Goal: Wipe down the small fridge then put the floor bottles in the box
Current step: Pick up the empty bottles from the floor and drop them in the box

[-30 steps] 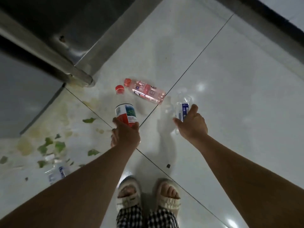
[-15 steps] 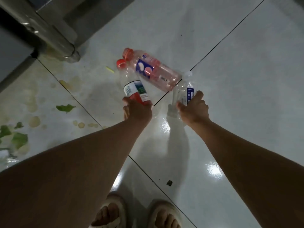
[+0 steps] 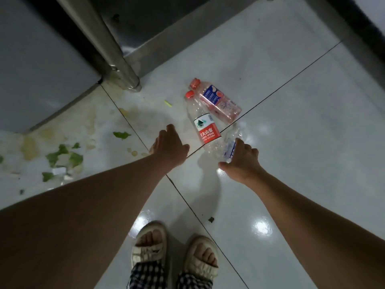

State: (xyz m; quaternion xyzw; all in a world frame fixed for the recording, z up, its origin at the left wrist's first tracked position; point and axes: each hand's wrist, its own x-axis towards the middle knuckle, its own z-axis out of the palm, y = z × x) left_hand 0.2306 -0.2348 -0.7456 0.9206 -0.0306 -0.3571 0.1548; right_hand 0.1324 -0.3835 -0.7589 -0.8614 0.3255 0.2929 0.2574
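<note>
Three plastic bottles lie together on the glossy white tiled floor (image 3: 302, 126): a pink-tinted bottle with a red cap and blue label (image 3: 216, 102), a clear water bottle with a red cap and red-and-white label (image 3: 205, 130) touching it, and a small clear bottle with a blue-and-white label (image 3: 230, 146) beside that. The left hand (image 3: 169, 146) hovers just left of the red-labelled bottle, grip loose and holding nothing. The right hand (image 3: 239, 161) has its grip curled round the small bottle. Green leaf scraps (image 3: 62, 156) and yellowish stains lie at left, near a steel leg (image 3: 116, 59).
</note>
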